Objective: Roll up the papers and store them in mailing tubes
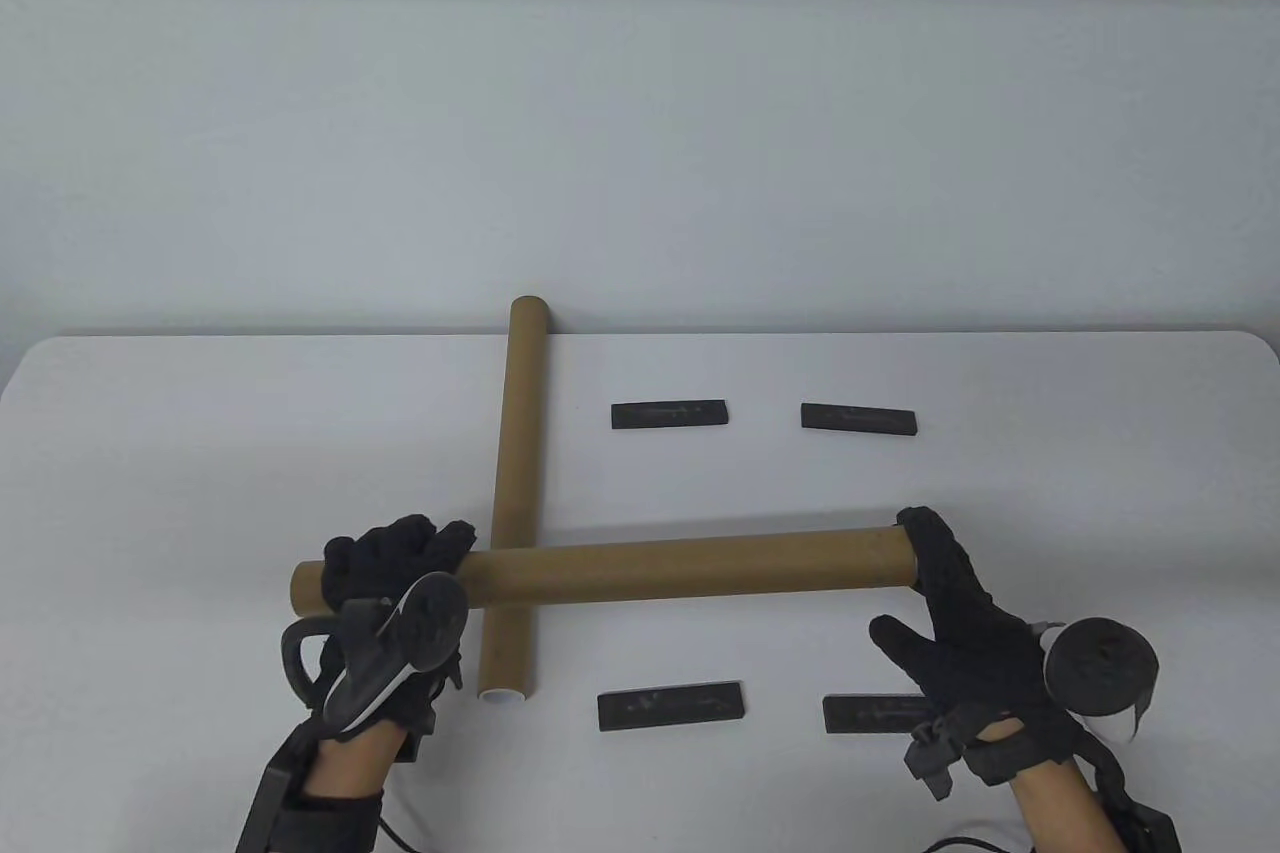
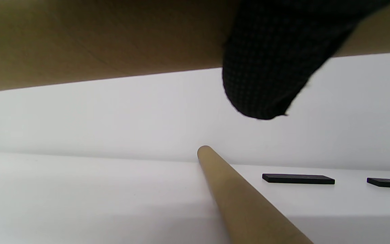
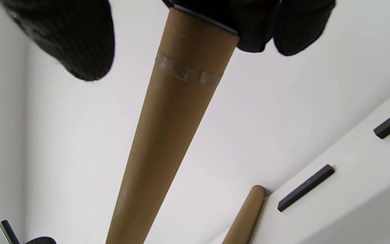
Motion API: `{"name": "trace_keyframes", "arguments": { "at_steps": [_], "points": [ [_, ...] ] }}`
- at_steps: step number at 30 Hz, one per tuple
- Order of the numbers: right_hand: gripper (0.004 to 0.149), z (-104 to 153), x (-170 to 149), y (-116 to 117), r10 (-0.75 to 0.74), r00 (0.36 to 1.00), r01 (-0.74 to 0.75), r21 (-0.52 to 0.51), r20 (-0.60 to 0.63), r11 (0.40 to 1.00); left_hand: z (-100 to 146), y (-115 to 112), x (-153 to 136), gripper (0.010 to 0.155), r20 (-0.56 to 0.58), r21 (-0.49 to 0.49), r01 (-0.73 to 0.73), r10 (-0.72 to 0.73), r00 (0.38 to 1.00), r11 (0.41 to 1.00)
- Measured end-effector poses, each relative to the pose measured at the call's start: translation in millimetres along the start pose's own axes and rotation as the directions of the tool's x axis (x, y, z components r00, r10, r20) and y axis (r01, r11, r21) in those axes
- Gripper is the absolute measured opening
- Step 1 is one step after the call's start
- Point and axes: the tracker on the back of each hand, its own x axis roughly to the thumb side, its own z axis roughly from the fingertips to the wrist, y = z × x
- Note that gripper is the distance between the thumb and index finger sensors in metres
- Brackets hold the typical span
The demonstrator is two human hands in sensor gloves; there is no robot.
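Note:
I hold a brown mailing tube [image 1: 690, 568] level above the table, running left to right. My left hand [image 1: 405, 558] grips it near its left end, fingers curled over the top. My right hand [image 1: 935, 568] lies with straight fingers over the tube's right end, thumb spread apart below. In the right wrist view the fingers [image 3: 283, 23] cover that end of the held tube [image 3: 168, 135], which shows a dark rim. A second tube [image 1: 515, 493] lies on the table, front to back, under the held one; its near end looks white. No paper shows.
Several flat black bars lie on the white table [image 1: 150, 493]: two at the back [image 1: 670, 415] [image 1: 858, 420], two at the front [image 1: 671, 705] [image 1: 875, 713]. The far end of the lying tube [image 2: 242, 200] reaches the table's back edge by the wall.

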Motion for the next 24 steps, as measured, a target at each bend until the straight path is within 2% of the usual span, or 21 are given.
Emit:
{"name": "trace_keyframes", "arguments": {
  "at_steps": [4, 6, 8, 10, 11, 14, 15, 18, 24],
  "points": [
    [0.094, 0, -4, -1, 0.011, 1.0, -0.01, 0.027, -0.014, 1.0, -1, 0, -1, 0.073, -0.008, -0.015, 0.003, -0.003, 1.0, 1.0],
    [0.093, 1, -1, -8, 0.063, 0.998, -0.064, -0.04, -0.02, 0.997, -3, 1, -2, 0.073, -0.023, -0.024, 0.001, -0.001, 1.0, 1.0],
    [0.091, 3, 2, -15, 0.118, 0.993, -0.118, -0.08, -0.007, 0.99, -4, 2, -5, 0.075, -0.088, -0.046, 0.015, -0.019, 0.996, 0.999],
    [0.088, 4, 4, -19, 0.182, 0.983, -0.181, -0.097, 0.004, 0.979, -6, 3, -6, 0.08, -0.193, -0.145, 0.073, -0.101, 0.976, 0.987],
    [0.086, 4, 5, -19, 0.2, 0.98, -0.198, -0.098, 0.009, 0.975, -6, 4, -7, 0.084, -0.208, -0.185, 0.083, -0.122, 0.97, 0.979],
    [0.084, 3, 5, -17, 0.205, 0.979, -0.204, -0.078, 0.01, 0.976, -10, -5, -14, 0.086, -0.296, -0.295, 0.002, -0.093, 0.951, 0.956],
    [0.084, 3, 5, -16, 0.206, 0.979, -0.204, -0.067, 0.015, 0.977, -13, -11, -18, 0.087, -0.322, -0.363, -0.054, -0.071, 0.944, 0.93],
    [0.082, 3, 8, -15, 0.238, 0.971, -0.236, -0.055, 0.027, 0.97, -19, -23, -28, 0.089, -0.366, -0.456, -0.178, -0.002, 0.931, 0.872],
    [0.082, 4, 12, -13, 0.27, 0.962, -0.268, -0.049, 0.04, 0.962, -39, -36, -44, 0.089, -0.485, -0.55, -0.33, 0.029, 0.874, 0.767]
  ]
}}
